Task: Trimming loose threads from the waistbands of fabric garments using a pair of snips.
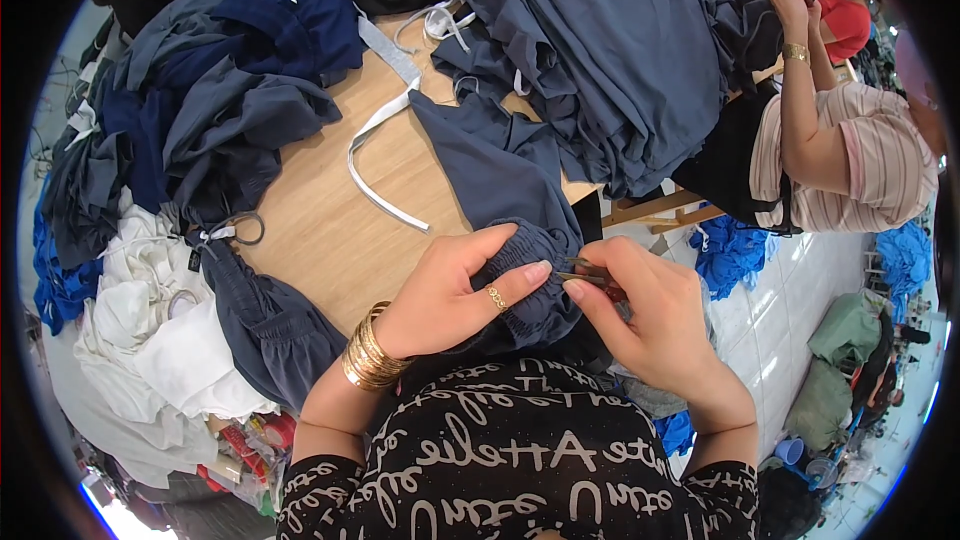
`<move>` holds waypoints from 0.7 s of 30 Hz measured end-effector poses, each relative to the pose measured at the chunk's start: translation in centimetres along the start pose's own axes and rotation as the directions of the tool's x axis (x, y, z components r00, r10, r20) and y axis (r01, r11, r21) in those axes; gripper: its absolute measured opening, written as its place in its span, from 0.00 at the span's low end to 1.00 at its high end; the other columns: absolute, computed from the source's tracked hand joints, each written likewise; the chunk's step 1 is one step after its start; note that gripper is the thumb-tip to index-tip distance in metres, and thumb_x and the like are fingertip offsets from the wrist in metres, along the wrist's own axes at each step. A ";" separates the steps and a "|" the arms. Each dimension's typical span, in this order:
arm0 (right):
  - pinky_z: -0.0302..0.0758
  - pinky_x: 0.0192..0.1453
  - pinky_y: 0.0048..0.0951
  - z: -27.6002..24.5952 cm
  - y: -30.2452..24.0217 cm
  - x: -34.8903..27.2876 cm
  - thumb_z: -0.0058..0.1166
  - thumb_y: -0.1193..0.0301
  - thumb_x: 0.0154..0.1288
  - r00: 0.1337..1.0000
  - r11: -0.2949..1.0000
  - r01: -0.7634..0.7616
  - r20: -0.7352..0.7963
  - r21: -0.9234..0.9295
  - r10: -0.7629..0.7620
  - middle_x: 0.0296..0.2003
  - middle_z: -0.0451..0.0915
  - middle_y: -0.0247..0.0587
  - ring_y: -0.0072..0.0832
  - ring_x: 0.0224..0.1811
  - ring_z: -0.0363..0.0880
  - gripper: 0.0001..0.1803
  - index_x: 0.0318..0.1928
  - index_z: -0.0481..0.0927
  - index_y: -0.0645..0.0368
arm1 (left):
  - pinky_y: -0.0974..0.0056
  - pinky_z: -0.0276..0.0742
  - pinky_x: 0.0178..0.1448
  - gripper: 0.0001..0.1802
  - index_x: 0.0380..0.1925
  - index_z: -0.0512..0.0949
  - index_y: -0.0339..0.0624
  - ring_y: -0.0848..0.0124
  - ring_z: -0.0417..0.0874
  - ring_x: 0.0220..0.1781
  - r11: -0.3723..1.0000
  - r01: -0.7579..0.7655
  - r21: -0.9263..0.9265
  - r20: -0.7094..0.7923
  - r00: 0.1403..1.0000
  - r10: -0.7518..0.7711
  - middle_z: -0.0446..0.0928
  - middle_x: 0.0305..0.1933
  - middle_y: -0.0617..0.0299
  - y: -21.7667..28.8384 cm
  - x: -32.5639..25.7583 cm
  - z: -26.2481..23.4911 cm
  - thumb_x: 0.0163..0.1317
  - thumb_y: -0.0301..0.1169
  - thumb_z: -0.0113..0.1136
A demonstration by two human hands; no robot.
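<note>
Left hand (470, 285) pinched the gathered end of a slate-grey garment (510, 170) between thumb and fingers, in front of the wearer's body. Right hand (640, 305) gripped a small red-handled tool (592, 279), its tips at the gathers. Garment's length ran onto the worktop (320, 190), right of a white strip (380, 118). Beyond: heaped dark cloth (620, 50).

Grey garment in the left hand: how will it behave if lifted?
Probably floppy: the grey garment lies limp and creased on the table. It may stretch at the gathered end, puckered under the left hand.
</note>
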State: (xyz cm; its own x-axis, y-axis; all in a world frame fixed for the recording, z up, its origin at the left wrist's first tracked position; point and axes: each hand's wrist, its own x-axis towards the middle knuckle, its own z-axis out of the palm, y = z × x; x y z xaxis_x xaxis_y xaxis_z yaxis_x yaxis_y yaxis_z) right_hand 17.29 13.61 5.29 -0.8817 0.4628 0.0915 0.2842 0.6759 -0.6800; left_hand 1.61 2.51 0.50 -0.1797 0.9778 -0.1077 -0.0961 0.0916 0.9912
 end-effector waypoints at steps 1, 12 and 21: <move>0.70 0.26 0.23 0.0 0.0 0.0 0.57 0.75 0.56 1.000 1.000 0.000 0.000 0.000 0.000 0.24 0.75 0.41 0.31 0.21 0.76 0.08 0.34 0.73 0.63 | 0.72 0.70 0.38 0.11 0.35 0.73 0.32 0.81 0.70 0.31 1.000 0.002 0.003 0.000 1.000 -0.002 0.75 0.28 0.62 0.0 0.0 0.0 0.62 0.31 0.55; 0.67 0.22 0.25 0.4 0.9 0.0 0.55 0.70 0.59 0.979 0.947 -0.196 0.109 0.256 0.173 0.20 0.72 0.37 0.27 0.19 0.73 0.09 0.34 0.70 0.61 | 0.71 0.70 0.37 0.12 0.36 0.72 0.33 0.80 0.70 0.29 0.998 -0.023 0.058 0.009 1.000 0.023 0.75 0.28 0.60 -0.4 0.1 -0.2 0.63 0.33 0.54; 0.51 0.16 0.17 1.8 3.4 0.4 0.51 0.64 0.61 0.796 0.075 -0.581 0.546 0.811 0.260 0.17 0.64 0.29 0.15 0.13 0.58 0.12 0.28 0.66 0.58 | 0.70 0.70 0.35 0.13 0.37 0.70 0.34 0.76 0.71 0.27 0.998 -0.048 0.046 0.049 0.998 0.046 0.74 0.27 0.58 -1.1 0.2 0.1 0.64 0.34 0.53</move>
State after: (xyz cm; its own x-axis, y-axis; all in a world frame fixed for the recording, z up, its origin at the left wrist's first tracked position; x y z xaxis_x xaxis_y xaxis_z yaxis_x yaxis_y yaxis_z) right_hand 17.23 15.00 1.69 -0.8341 0.2309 -0.5010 0.2281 -0.6826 -0.6943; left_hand 1.76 2.64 -0.66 -0.1361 0.9890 -0.0585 -0.0427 0.0531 0.9977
